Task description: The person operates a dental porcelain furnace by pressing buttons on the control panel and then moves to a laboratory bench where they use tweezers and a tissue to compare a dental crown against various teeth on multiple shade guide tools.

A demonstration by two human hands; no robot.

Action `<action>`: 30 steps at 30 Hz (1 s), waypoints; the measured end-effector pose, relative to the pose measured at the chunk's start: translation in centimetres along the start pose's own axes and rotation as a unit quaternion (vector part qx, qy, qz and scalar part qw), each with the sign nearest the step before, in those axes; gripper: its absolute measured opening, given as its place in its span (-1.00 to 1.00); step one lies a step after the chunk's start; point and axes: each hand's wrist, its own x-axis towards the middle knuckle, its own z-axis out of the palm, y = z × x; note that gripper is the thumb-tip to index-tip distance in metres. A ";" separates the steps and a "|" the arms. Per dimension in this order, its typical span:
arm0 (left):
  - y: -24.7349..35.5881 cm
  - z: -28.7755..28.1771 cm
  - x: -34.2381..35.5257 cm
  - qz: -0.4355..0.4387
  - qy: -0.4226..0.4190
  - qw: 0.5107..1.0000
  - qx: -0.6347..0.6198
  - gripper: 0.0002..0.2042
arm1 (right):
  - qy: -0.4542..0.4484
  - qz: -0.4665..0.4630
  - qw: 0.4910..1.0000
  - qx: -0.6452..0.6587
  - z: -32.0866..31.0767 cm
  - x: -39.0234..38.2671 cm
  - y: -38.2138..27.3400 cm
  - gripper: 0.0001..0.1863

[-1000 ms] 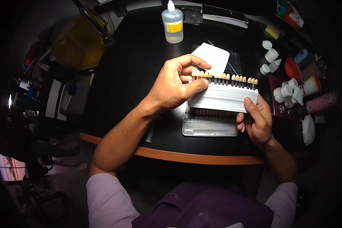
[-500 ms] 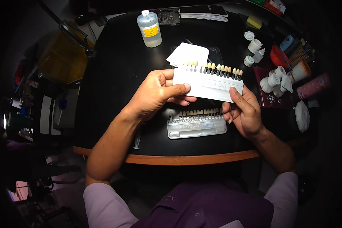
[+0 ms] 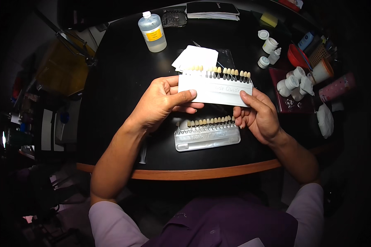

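Between my two hands a white dental shade guide [image 3: 216, 94] is held up above the black table. A row of tooth-shaped tabs in cream and yellowish tones stands along its top edge. My left hand [image 3: 165, 98] grips its left end, thumb on the front face and fingers behind. At the right end my right hand [image 3: 259, 112] pinches it, thumb in front, with the other fingers curled below. A second, silvery shade guide [image 3: 208, 138] lies on the table just beneath, its own row of tooth tabs pointing away from me.
White paper sheets [image 3: 197, 57] lie behind the held guide. A bottle with a yellow label [image 3: 153, 35] stands at the back left. Small white jars [image 3: 270, 45], a red bowl [image 3: 297, 57] and a dark red tray [image 3: 282, 105] crowd the right. A clear syringe-like piece [image 3: 143, 155] lies near the wooden edge.
The view has shifted slightly, so most things appear further left. The held guide sits a little more level, still gripped by both hands.
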 end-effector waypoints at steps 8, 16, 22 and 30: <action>-0.2 -0.2 0.2 -0.022 0.019 0.999 -0.030 -0.61 | 0.015 -0.001 1.000 -0.009 0.3 0.4 0.0 -0.71; -0.2 -0.2 0.3 -0.010 0.022 1.000 -0.010 -0.61 | 0.002 -0.001 1.000 -0.020 -0.1 0.2 0.1 -0.71; -0.1 -0.3 0.0 0.003 0.000 0.998 0.058 -0.62 | 0.021 0.009 0.998 -0.059 -0.2 0.5 -0.1 -0.69; 0.2 0.4 0.2 -0.025 -0.002 0.998 0.049 -0.67 | 0.030 0.008 0.996 -0.080 -0.3 0.3 -0.3 -0.68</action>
